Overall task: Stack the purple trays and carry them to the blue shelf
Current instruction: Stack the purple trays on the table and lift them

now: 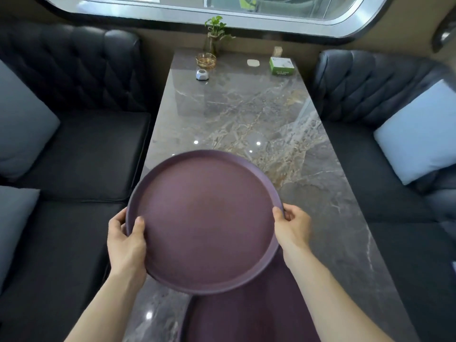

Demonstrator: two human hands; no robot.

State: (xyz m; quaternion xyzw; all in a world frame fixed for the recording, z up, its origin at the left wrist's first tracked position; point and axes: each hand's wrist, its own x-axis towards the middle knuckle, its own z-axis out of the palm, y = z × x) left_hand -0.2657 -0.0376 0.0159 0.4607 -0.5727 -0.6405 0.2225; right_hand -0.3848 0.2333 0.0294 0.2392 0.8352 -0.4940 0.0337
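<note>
Both hands [128,240] [292,225] grip one purple tray [204,218].

A restaurant or café booth. A long, glossy grey marble tabletop [246,114] runs between two facing bench seats upholstered in dark tufted leather [74,70], each with pale blue cushions [417,134]. At the far end, under a wide window with a rounded silver frame [222,13], stand typical table-service items: a small green plant in a glass vase [214,35], a gold-rimmed glass ashtray [206,60], a small white call-button device [202,75], a green tissue box [282,66] and a toothpick holder [278,51]. Round purple serving trays [204,218] sit at the near end.
</note>
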